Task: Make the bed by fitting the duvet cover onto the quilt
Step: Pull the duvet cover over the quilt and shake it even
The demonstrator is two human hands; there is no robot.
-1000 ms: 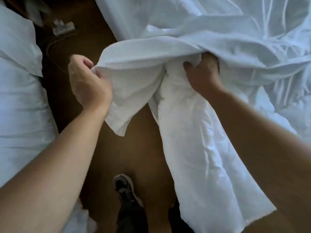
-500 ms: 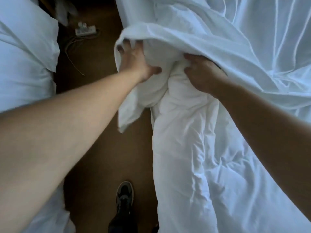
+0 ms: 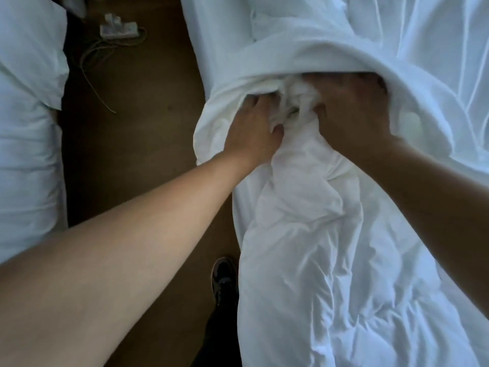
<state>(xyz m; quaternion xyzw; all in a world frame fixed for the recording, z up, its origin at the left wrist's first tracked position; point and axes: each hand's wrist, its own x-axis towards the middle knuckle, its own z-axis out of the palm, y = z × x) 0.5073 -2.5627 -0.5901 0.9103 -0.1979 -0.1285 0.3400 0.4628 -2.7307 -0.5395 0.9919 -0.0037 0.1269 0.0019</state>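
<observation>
1. Brown wooden floor [image 3: 137, 133] runs between two white beds; a white power strip with tangled cords [image 3: 117, 27] lies on it near the top of the head view.
2. White bedding of a second bed [image 3: 29, 123] fills the left edge.
3. White crumpled quilt [image 3: 330, 260] lies along the right bed, its upper end bunched and entering the opening of the white cotton duvet cover [image 3: 330, 54].
4. Duvet cover's edge arches over both hands like a pouch mouth, with the quilt's end inside.
5. Left hand [image 3: 254, 128]: fingers curled into the bunched quilt just under the cover's edge, gripping it.
6. Right hand [image 3: 352, 112]: fingers partly hidden under the cover, thumb pressed into the quilt, gripping it.
7. Dark shoe [image 3: 223, 276] stands on the floor beside the bed.
</observation>
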